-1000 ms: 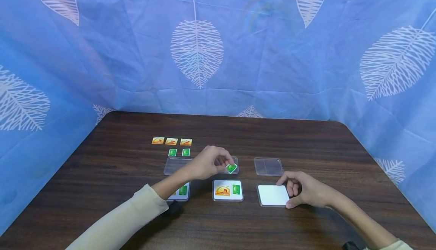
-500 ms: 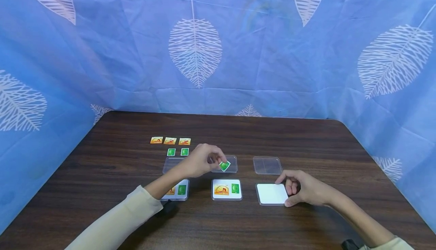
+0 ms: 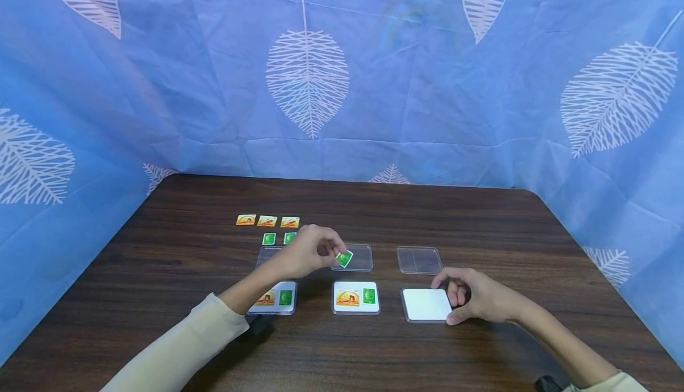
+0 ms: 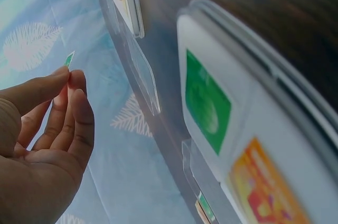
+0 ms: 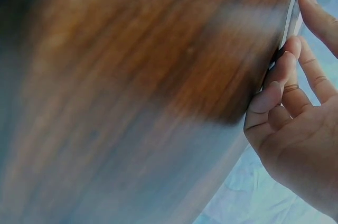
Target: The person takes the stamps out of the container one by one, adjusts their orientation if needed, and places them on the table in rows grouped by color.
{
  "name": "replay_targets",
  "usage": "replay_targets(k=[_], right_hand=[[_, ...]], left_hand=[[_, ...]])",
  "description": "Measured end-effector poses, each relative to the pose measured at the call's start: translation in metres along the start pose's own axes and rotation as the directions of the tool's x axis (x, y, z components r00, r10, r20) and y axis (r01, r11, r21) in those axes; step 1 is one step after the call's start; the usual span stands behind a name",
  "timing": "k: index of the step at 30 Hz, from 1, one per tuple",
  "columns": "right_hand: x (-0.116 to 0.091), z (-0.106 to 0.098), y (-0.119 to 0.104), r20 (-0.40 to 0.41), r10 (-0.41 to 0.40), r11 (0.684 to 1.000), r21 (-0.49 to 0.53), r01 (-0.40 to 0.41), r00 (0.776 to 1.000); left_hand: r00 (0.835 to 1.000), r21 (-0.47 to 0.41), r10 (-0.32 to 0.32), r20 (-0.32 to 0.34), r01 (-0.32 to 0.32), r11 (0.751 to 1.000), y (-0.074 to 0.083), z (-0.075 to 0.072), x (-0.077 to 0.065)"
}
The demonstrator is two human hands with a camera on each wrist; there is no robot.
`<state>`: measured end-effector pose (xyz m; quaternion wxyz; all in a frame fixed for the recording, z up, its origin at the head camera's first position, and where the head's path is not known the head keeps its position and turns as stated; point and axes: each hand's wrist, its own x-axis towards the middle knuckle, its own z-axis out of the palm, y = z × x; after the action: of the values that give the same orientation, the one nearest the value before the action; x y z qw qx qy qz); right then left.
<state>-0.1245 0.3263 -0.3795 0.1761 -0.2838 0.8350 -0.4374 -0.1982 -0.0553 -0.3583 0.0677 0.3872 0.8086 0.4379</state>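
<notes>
The green card [image 3: 345, 259] is pinched between the thumb and fingers of my left hand [image 3: 304, 252], tilted and raised off the counter [image 3: 481, 220], in front of the middle clear lid [image 3: 363, 258] in my head view. My right hand [image 3: 481, 297] grips the right side of the white-topped box [image 3: 426, 305], which rests nearer the counter's near edge. The surface is dark, streaked wood grain with rounded far corners; blue cloth [image 3: 214, 83] printed with white leaves hangs beyond its far edge and along both sides. The middle box [image 3: 356, 310] and the left box [image 3: 279, 310] each show an orange picture beside a green one. Toward the far left corner lie three orange cards [image 3: 267, 221], with two green squares [image 3: 269, 239] just nearer me. Any lettering on these prints is too small to read.
</notes>
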Motion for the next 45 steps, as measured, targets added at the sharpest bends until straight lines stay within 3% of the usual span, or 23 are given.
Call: replay_targets(k=[5,12,23,30,35,45], right_hand=[[0.000,0.000,0.000,0.004,-0.008,1.000,0.001,0.008,1.000],[-0.001,0.000,0.001,0.002,-0.009,1.000,-0.003,0.009,1.000],[0.000,0.000,0.001,0.005,0.002,1.000,0.010,-0.002,1.000],[0.000,0.000,0.000,0.003,0.005,1.000,0.011,-0.005,1.000],[0.000,-0.001,0.000,0.001,-0.003,1.000,0.007,0.003,1.000],[0.001,0.000,-0.001,0.002,0.026,1.000,0.004,-0.026,1.000]], left_hand=[[1.000,0.003,-0.013,-0.011,0.013,1.000,-0.003,-0.006,-0.004],[0.994,-0.019,-0.093,-0.054,0.092,0.996,-0.010,-0.011,-0.011],[0.989,-0.042,-0.106,-0.104,0.102,0.994,-0.022,-0.022,-0.022],[0.978,-0.034,-0.141,-0.155,0.138,0.990,-0.029,-0.034,-0.027],[0.969,-0.078,-0.173,-0.177,0.161,0.984,-0.039,-0.042,-0.034],[0.941,-0.102,-0.238,-0.242,0.219,0.970,-0.051,-0.057,-0.046]])
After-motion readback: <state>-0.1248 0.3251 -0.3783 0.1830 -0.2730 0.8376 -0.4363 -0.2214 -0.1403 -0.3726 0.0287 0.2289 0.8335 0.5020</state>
